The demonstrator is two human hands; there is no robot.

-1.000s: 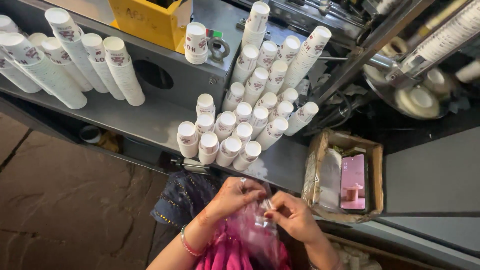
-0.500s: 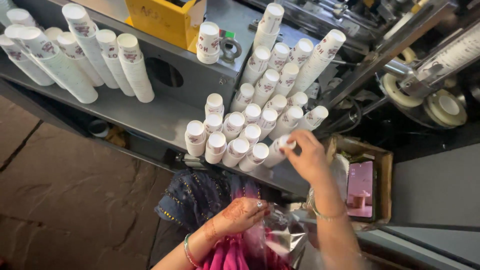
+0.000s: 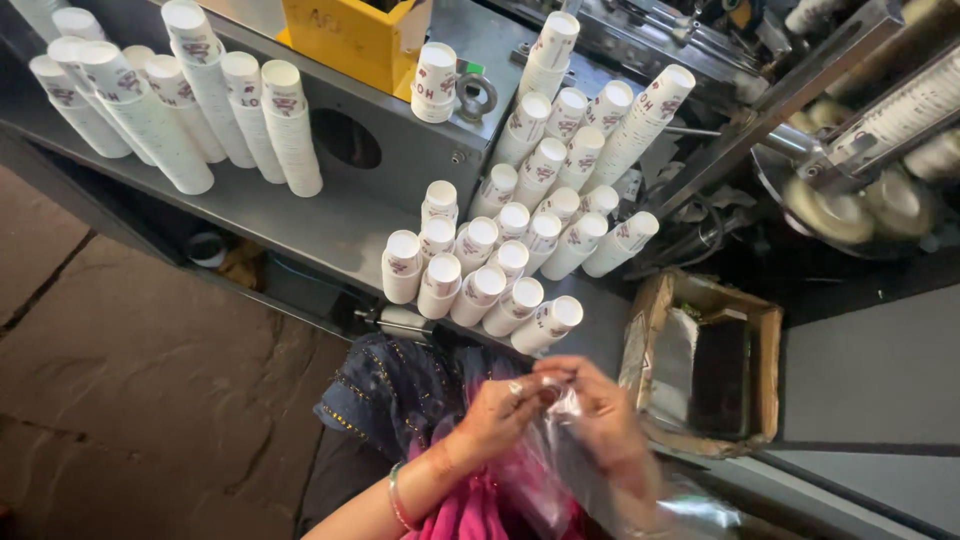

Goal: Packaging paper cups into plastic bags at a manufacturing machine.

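Observation:
Both my hands work a clear plastic bag [image 3: 560, 470] low in the view, over my lap. My left hand [image 3: 500, 410], with a ring and a bangle at the wrist, pinches the bag's top edge. My right hand [image 3: 600, 415] grips the same edge from the right, blurred by motion. Just above the hands, on the grey metal shelf [image 3: 300, 225], stand several stacks of white paper cups [image 3: 500, 270] with red print, leaning side by side. The nearest stack [image 3: 548, 322] lies a little above my fingers.
More tall cup stacks [image 3: 170, 105] lean at the back left. A yellow box [image 3: 350, 35] sits on the grey machine housing [image 3: 400, 140]. A brown cardboard box [image 3: 705, 360] stands right of my hands. Machine parts and discs [image 3: 850, 200] fill the upper right. Stone floor lies left.
My right hand, which reached up to the cup stacks half a second ago, has come back down to the plastic bag beside my left hand.

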